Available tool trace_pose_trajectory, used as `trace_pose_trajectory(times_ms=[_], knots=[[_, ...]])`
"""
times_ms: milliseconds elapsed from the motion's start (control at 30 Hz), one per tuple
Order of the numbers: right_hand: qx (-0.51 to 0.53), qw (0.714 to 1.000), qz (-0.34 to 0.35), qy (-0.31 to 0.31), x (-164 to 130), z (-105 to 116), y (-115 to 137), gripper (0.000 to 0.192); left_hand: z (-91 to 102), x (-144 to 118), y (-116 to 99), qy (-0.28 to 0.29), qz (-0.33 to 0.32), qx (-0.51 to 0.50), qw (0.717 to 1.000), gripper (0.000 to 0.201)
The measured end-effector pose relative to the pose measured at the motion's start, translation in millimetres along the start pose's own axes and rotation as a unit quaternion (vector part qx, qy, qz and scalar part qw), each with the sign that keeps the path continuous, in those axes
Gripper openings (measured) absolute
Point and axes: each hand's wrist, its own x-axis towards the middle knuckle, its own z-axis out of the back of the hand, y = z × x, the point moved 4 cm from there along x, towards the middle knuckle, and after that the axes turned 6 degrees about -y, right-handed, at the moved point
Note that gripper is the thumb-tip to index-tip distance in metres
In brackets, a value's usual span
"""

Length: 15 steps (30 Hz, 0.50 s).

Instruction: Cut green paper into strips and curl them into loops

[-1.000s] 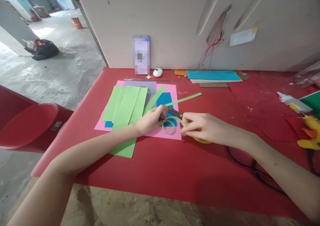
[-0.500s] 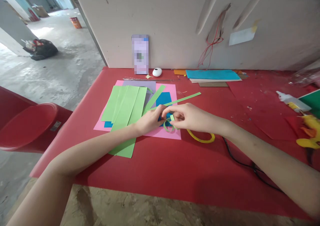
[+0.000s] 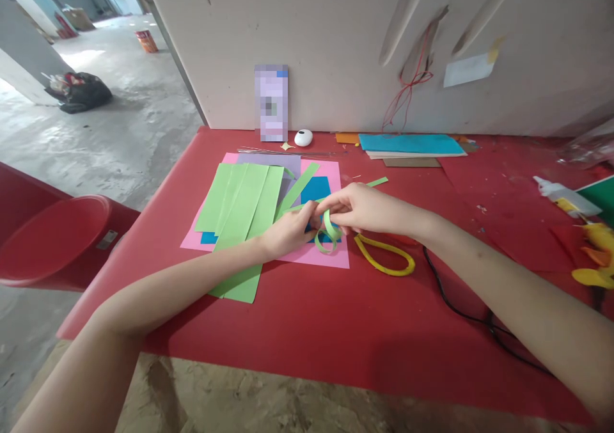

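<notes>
A narrow green paper strip point(image 3: 326, 242), curled into loops, hangs between my hands above the paper pile. My left hand point(image 3: 291, 231) is closed on one part of it, thumb and forefinger together. Fingers of my right hand point(image 3: 352, 209) pinch the strip just to the right, close to the left fingertips. Beneath and left lie several wide green paper pieces point(image 3: 244, 203) on a pink sheet point(image 3: 330, 259), with blue paper point(image 3: 314, 190) and purple paper point(image 3: 268, 160) between. Another green strip point(image 3: 300, 187) slants beside them. The fingers hide part of the curled strip.
Yellow-handled scissors point(image 3: 388, 268) lie right of the pink sheet, near a black cable point(image 3: 460, 314). A phone point(image 3: 272, 103) leans on the wall, with a white egg-shaped object point(image 3: 303, 137) beside it. A glue bottle point(image 3: 566, 193) and blue paper strips point(image 3: 412, 143) lie farther right.
My right hand has risen slightly and turned, drawing the curled strip up a little. More of the scissors' yellow handle shows. My left hand stays nearly in place.
</notes>
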Motion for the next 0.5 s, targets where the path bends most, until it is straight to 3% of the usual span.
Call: trace_pose_trajectory(times_ms=[133,267,500], knots=[[-0.116,0.989,0.068,-0.064,-1,2,-2,0.031,-1.2,0,1,-0.001,-0.02,-0.012,1.0,0.033],[-0.224,0.96,0.151,-0.074,0,3,-8,0.032,-0.9,0,1,0.0,-0.036,-0.018,0.999,0.034],[-0.246,0.945,0.205,-0.059,-2,4,-7,0.035,-0.9,0,1,-0.006,-0.043,-0.017,0.999,0.029]])
